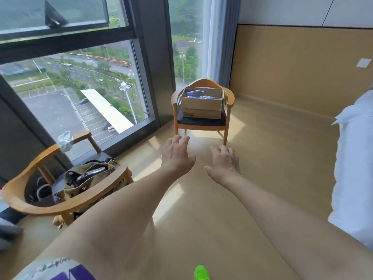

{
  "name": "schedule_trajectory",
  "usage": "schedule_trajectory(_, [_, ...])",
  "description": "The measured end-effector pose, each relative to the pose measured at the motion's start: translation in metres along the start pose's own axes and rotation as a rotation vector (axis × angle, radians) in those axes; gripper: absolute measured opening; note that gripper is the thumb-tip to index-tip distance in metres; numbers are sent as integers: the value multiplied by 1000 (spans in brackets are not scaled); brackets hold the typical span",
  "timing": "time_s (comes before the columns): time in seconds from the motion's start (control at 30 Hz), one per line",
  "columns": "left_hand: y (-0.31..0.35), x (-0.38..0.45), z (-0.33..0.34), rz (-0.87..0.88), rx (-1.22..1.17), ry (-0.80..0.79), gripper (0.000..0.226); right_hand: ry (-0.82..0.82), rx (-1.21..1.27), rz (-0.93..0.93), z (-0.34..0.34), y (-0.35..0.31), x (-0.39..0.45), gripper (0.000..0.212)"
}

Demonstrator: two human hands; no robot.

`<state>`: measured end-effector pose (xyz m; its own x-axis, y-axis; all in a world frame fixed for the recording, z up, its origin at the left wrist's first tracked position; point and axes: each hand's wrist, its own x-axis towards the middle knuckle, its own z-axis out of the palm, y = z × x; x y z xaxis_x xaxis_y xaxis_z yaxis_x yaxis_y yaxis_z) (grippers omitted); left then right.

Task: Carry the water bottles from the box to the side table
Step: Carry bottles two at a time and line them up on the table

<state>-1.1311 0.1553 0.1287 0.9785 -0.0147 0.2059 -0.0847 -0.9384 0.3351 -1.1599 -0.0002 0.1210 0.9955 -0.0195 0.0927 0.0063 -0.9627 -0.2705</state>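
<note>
Head view: bottles (pixel 196 94) in box (pixel 202 106) indistinct.

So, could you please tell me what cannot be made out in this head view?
- Bottle count: the open cardboard box on the far wooden chair shows only blurred blue wrapping; its walls hide the rest.
- Side table: not in view.
- Near wooden chair: its bag's contents are a dark tangle.

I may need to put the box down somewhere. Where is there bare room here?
Bare floor lies between the far chair holding the box, the wall and the bed. The near chair is crowded with bags. Both hands, left and right, are free.
</note>
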Motion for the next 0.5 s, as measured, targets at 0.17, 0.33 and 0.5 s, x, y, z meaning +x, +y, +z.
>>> schedule_trajectory(0.17, [-2, 111, 20, -17, -26, 10, 69, -23, 0, 19, -3, 6, 114, 48])
schedule_trajectory(0.33, [-18, 197, 49, -14, -25, -39, 67, -51, 29, 40, 11, 0, 206, 58])
schedule_trajectory(0.5, [-45, 298, 82, 17, -44, -72, 66, -81, -15, 61, 43, -6, 303, 56])
